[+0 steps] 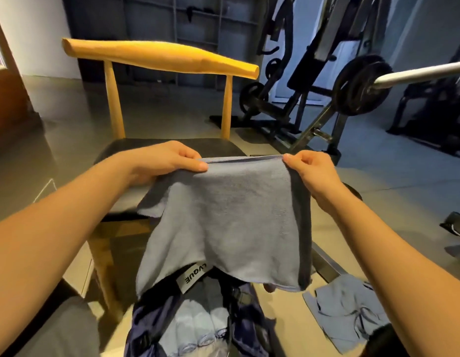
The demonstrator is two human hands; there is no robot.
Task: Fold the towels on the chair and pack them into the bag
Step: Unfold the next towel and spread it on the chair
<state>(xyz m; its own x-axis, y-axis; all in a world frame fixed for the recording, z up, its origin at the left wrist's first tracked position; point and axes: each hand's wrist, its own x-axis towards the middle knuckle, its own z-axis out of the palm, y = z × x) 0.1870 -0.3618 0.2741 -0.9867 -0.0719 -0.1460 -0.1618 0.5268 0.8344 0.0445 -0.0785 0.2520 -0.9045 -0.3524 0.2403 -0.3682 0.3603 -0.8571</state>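
Holding up a blue towel point(231, 217) by its top edge. Pinching the left corner with the left hand point(159, 161), the right corner with the right hand point(311, 171). Hanging down past the front edge of the chair point(156, 55) seat, right above the open navy bag point(156, 325) on the floor. Already got folded towels point(195, 328) tucked inside. Also spotted a crumpled towel point(345, 310) just right of the bag.
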